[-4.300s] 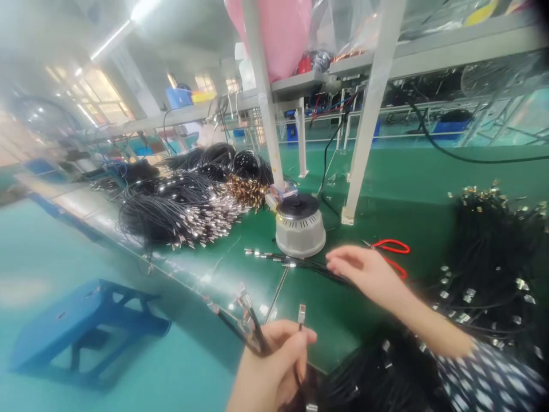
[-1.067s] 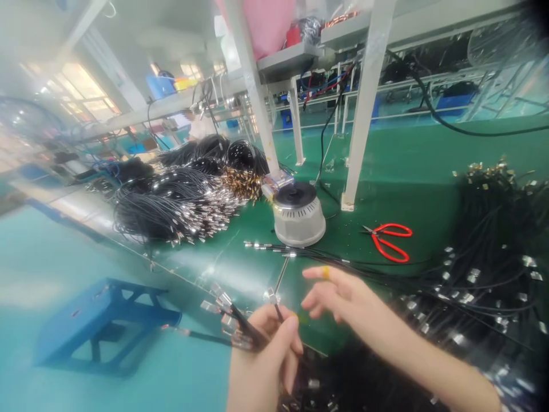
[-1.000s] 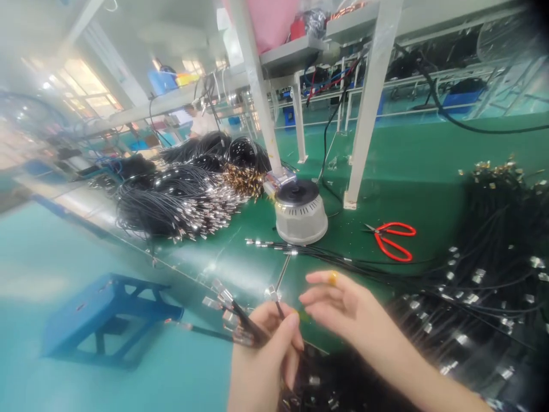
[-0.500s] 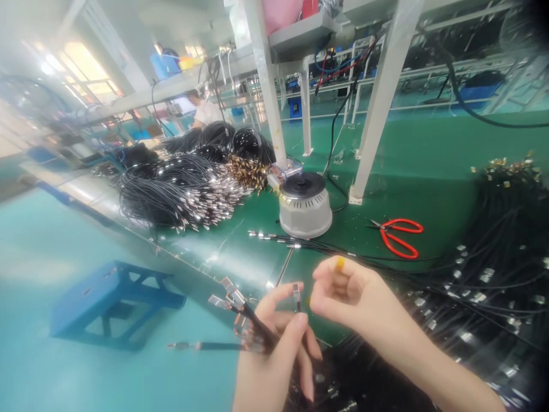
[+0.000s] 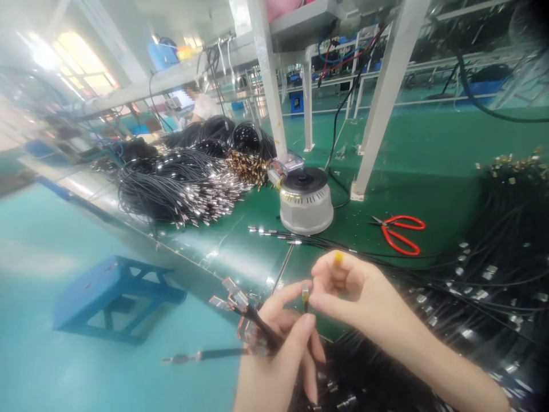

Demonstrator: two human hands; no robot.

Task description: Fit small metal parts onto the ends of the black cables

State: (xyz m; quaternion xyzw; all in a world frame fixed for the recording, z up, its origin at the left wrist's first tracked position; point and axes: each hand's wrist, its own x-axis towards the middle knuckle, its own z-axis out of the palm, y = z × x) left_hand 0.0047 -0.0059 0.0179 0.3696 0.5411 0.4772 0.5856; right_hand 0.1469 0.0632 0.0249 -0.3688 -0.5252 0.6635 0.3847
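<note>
My left hand (image 5: 287,337) is closed around several black cables (image 5: 261,329) whose metal connector ends fan out to the left. One cable's connector (image 5: 305,290) stands upright between its thumb and index finger, with a small yellow piece, apparently tape, at its lower part. Curled in a pinch, my right hand (image 5: 347,286) has its thumb and fingertips right beside that connector, at the yellow piece. Another yellow piece (image 5: 338,258) sticks to a finger of my right hand.
A round grey-white device with a black disc top (image 5: 306,206) stands ahead on the green table. Red-handled scissors (image 5: 401,233) lie right of it. Cable bundles (image 5: 180,183) are heaped left, more cables (image 5: 480,297) right. A blue stool (image 5: 115,297) stands on the floor.
The yellow piece at my right fingertips has come onto the upright connector, which showed bare metal before. Both hands have drawn closer together. The view has shifted slightly.
</note>
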